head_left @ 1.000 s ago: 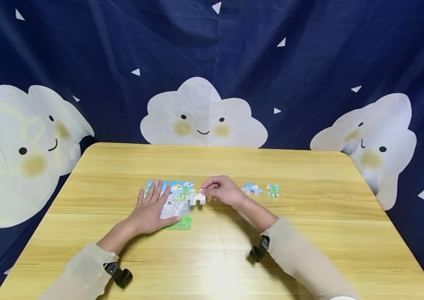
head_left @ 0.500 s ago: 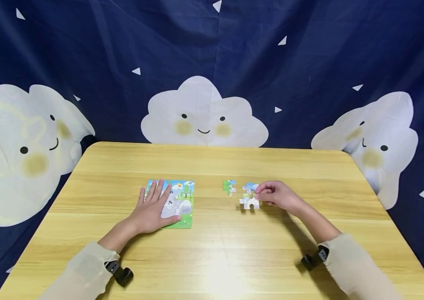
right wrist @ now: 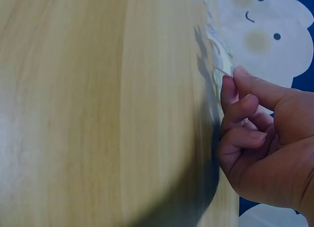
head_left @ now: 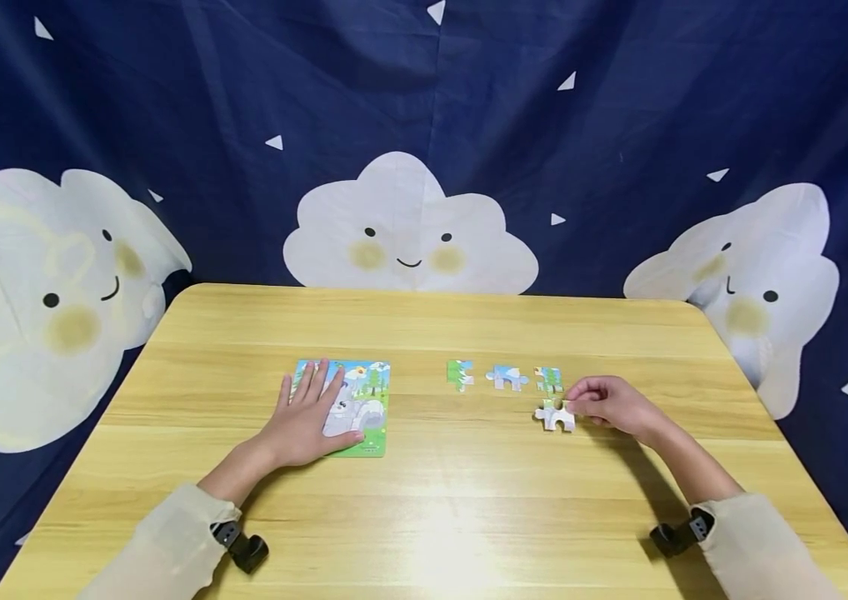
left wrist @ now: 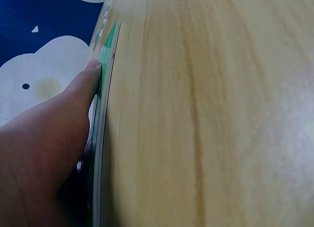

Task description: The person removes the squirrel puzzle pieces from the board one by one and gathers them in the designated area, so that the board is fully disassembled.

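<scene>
My left hand (head_left: 304, 421) lies flat with spread fingers on a square puzzle (head_left: 366, 415) that shows a grey squirrel-like animal, trees and grass. In the left wrist view the thumb rests along the green edge of the puzzle (left wrist: 109, 43). My right hand (head_left: 615, 406) pinches a mostly white puzzle piece (head_left: 555, 416) by its right side, between thumb and index finger; the other fingers curl in behind. The right wrist view shows that piece (right wrist: 223, 60) edge-on, with its shadow on the wood. Part of the square puzzle is hidden under the left hand.
Three loose puzzle pieces lie in a row beyond the held one: a green one (head_left: 459, 374) at left, a blue one (head_left: 507, 377) in the middle and one with a tree (head_left: 549, 380) at right. A dark blue cloud-patterned curtain (head_left: 364, 83) hangs behind the wooden table (head_left: 424, 517).
My right hand has carried the white puzzle piece rightward from beside the square puzzle, past the loose pieces, uncovering the green one. The left hand has stayed in place.
</scene>
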The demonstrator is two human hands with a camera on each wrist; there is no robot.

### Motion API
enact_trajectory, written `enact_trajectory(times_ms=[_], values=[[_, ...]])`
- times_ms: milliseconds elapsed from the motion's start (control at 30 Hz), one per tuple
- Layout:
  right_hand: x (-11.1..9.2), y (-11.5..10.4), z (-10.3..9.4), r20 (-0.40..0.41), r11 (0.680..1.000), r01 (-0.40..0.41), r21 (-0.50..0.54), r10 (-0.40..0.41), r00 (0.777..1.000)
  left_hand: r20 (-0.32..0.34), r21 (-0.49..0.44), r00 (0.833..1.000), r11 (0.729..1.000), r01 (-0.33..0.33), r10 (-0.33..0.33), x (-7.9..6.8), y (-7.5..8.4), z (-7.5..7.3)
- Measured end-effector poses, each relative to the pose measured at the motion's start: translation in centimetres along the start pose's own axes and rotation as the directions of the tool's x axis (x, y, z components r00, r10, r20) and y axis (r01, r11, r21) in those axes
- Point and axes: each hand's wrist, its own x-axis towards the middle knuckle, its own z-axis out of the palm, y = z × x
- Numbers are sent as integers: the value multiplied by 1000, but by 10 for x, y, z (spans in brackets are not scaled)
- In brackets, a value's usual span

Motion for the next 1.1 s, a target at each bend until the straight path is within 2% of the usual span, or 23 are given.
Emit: enact_trajectory(times_ms=[200, 333, 600, 833, 1100], values=[[0, 4, 0, -45, 997, 6, -78, -10, 999, -10, -5, 1000, 1000, -11, 11, 0, 2, -1], [1, 2, 1, -61, 991, 37, -130, -46, 997, -19, -8, 1000, 1000, -20, 20, 0, 3, -1], [12, -18, 12, -69, 978, 75, -194, -90, 994, -42, -61, 999, 998, -32, 29, -2, 1, -4], [37, -47, 42, -10, 971, 175, -164, -179, 984, -94, -88, 995, 995, -55, 46, -3, -5, -6], [67, -84, 94, 48, 956, 265, -126, -261, 964, -110, -72, 994, 997, -34, 26, -13, -11, -10]])
